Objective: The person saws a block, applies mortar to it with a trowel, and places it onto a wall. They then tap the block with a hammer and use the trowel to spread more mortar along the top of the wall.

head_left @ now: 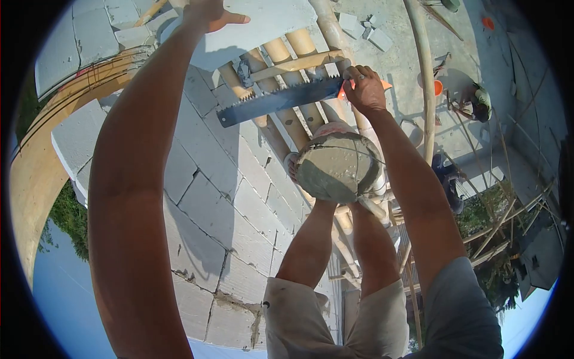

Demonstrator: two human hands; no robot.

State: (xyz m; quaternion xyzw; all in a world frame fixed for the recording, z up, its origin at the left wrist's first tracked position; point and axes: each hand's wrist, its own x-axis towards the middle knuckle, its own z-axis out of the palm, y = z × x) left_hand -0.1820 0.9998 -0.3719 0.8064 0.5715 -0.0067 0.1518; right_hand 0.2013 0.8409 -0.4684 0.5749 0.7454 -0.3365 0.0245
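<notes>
Block wall [251,209]; right fingers [362,73] grip saw [275,103].

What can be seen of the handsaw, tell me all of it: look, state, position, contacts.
The handsaw has a long, dark, metal-looking blade with coarse teeth along the edge facing away from the person and a small hole near its blunt end. Its orange handle is mostly hidden by the right grip, closed around it. The blade extends to the left, slightly slanted, across the view of several bamboo-like poles; whether it touches them cannot be told.
</notes>
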